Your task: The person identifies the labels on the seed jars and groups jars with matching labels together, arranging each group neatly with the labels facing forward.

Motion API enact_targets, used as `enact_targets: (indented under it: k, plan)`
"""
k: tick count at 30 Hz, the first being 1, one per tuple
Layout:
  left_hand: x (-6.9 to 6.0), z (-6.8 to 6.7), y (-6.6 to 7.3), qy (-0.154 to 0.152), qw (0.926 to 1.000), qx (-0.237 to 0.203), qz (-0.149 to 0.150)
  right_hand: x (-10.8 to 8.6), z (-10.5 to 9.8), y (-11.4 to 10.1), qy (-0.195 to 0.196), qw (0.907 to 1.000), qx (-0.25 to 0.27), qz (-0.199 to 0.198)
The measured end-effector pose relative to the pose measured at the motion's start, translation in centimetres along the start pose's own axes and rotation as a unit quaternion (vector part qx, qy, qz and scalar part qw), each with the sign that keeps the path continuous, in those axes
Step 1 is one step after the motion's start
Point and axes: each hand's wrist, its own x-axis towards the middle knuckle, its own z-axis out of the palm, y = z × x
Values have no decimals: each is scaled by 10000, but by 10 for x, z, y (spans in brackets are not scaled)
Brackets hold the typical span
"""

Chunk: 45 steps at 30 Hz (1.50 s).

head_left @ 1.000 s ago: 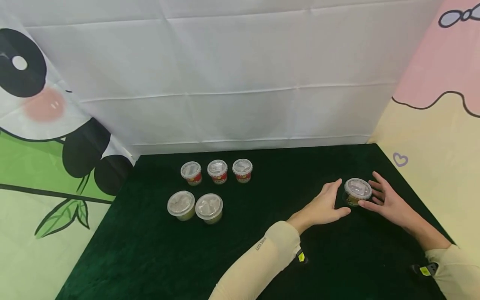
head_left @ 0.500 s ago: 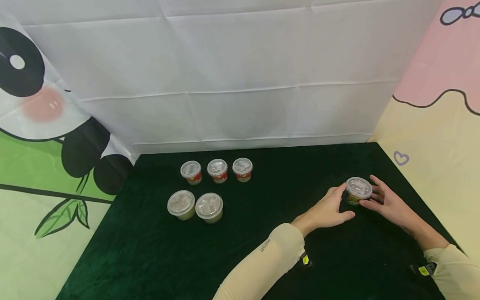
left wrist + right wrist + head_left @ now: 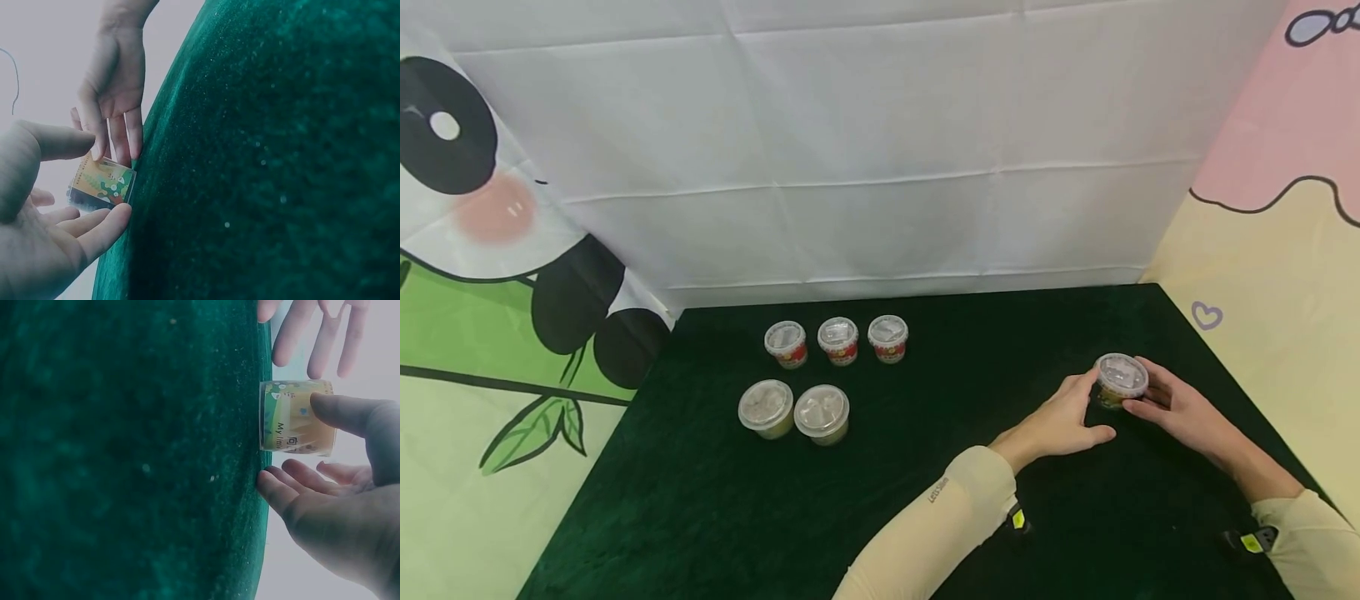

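Note:
A small lidded tub [image 3: 1122, 377] with a clear lid and a yellow-green printed label stands on the dark green cloth at the right. My left hand [image 3: 1063, 421] is at its left side, fingers fairly straight, with the fingertips at the tub and the thumb apart from it. On the other side, my right hand [image 3: 1187, 412] reaches around the tub, its thumb at the front and its fingers beside and behind the rim. In the right wrist view, the thumb overlaps the tub's label [image 3: 294, 419], and a narrow gap shows between the tub and the other fingers.
Farther left, a back row of small red-labelled tubs [image 3: 838, 342] stands near the white backdrop [image 3: 865, 167]. In front of them are two wider pale tubs, one left [image 3: 766, 410] and one right [image 3: 822, 415]. Printed cloth walls [image 3: 1262, 333] flank the table.
My left hand has moved slightly right, up to the tub's side. The right hand's fingers have drawn in closer around its far edge. The tub stays about where it was.

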Motion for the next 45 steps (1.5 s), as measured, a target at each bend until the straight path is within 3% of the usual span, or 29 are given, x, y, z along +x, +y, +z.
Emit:
enact_targets:
  k: [10,15,29,38,45]
  plan:
    - [2,0,-1,-9,9998,-180,-112,2,1,-1,17,9999,60,-103]
    - [-2,-4,-3,62,9998,-212,18,2,2,-8,-45,9999,154,4]
    - [-16,-37,-13,422,9988,-179,200,15,18,-43,-174,9994,283,-28]
    - [-26,-49,-20,585,9976,-301,206,22,28,-54,-248,9991,326,-143]
    - [-31,-58,-24,710,9970,-151,253,26,33,-65,-362,9984,434,-85]
